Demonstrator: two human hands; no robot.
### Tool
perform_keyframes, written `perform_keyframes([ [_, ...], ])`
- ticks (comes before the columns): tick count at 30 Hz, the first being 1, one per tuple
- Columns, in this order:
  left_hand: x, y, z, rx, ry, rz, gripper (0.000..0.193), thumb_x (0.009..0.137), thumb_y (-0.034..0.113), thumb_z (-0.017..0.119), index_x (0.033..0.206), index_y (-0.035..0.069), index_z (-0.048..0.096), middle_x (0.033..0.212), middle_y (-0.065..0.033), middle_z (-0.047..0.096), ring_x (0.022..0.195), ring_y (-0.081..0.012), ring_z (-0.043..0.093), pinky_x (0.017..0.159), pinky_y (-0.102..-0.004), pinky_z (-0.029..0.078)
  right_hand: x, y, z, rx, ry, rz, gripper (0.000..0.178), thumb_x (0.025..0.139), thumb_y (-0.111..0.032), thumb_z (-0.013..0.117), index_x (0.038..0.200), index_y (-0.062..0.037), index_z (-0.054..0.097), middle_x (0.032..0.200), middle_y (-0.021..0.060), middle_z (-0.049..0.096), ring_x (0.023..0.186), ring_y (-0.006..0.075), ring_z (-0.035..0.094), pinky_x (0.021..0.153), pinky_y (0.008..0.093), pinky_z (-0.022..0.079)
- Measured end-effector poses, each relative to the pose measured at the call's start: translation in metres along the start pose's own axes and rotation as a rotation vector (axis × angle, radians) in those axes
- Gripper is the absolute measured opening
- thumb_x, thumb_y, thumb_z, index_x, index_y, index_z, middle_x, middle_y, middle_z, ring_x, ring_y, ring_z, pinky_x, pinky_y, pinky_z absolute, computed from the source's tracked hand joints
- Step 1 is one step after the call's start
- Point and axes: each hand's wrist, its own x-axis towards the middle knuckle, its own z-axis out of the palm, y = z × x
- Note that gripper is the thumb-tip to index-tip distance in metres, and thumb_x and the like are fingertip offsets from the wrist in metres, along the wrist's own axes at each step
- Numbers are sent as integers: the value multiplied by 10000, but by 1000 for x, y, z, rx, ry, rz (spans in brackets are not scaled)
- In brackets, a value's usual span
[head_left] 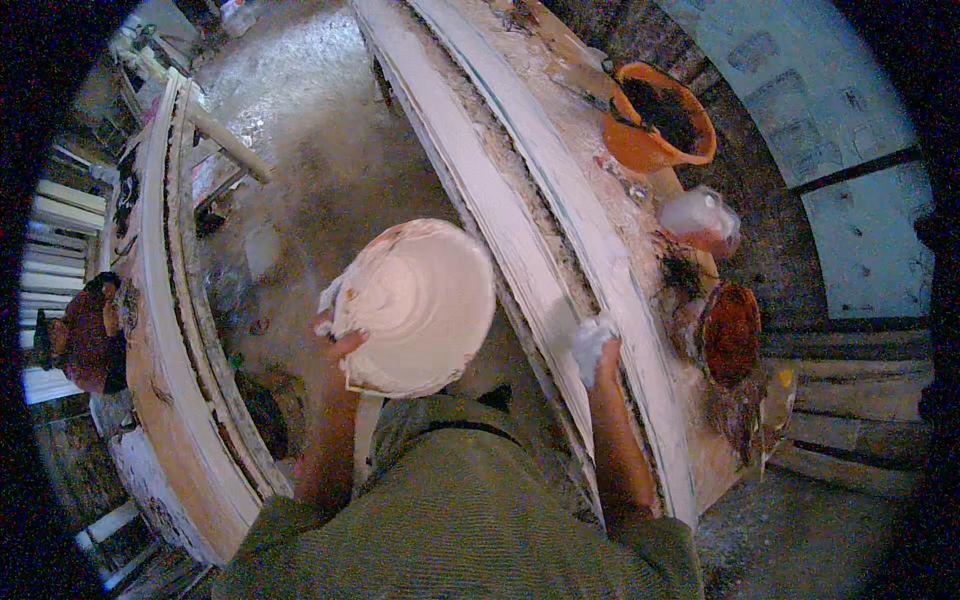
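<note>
A round white bucket [425, 300], its inside smeared with a pale coating, is held tilted in front of my body. My left hand [342, 342] grips its left rim, with the fingers closed over the edge. My right hand [604, 368] is closed around a crumpled white wad [592, 338], which may be cloth or fibre. That wad rests on or just over the long white strip [540, 190] on the bench to my right. A second white strip [440, 130] runs alongside, with a dark rough groove between them.
Beyond the strips on the right bench stand an orange bucket [640, 148] with dark contents, a translucent plastic container [697, 220] and a reddish-brown basin [733, 335]. Another long bench [165, 380] curves along my left. A person [90, 335] is beyond it. Dusty floor [310, 170] lies between.
</note>
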Motion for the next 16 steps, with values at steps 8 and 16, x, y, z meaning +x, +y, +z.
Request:
perform_keyframes([
  [8, 45, -31, -159, 630, 56, 370, 166, 725, 104, 808, 877, 63, 755, 1304, -125, 474, 1153, -359, 537, 983, -486, 479, 233, 85, 204, -227, 322, -577, 154, 885, -111, 617, 1027, -60, 586, 943, 60, 605, 722, 206, 556, 656, 374, 494],
  [16, 84, -64, -206, 237, 154, 444, 211, 766, 104, 787, 972, 140, 760, 1370, -168, 461, 1145, -372, 552, 956, -536, 484, 159, 1, 325, -624, 160, -673, 297, 698, -65, 727, 979, 7, 666, 852, 114, 672, 793, 263, 654, 745, 395, 529],
])
